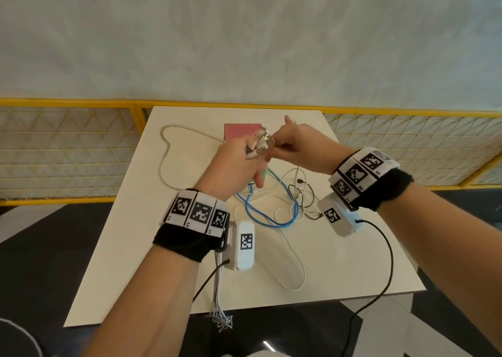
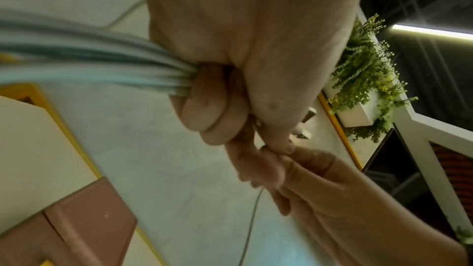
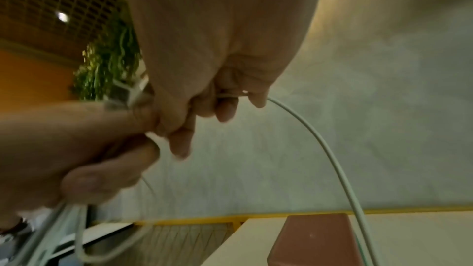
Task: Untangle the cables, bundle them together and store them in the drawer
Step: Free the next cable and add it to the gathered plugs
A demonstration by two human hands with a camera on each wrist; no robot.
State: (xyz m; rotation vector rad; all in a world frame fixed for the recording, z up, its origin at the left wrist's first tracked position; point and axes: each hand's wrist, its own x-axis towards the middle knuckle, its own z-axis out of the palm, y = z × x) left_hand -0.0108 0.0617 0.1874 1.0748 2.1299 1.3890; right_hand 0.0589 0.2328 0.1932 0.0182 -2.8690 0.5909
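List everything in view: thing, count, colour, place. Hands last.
table: one, cream, under the hands
box: one, pink, far side of table
blue cable: one, blue, looped in the tangle at table centre
black cable: one, thin, black, right part of tangle
white cables: several, count unclear, in the tangle, with one loop toward the near edge
beige cable: one, looping over the left of table up to the hands
plugs: a cluster, silver-white, held between the hands
railing: one, yellow, behind table
plants: green, count unclear, background
left hand: grips gathered cables
right hand: pinches a white cable by the plugs
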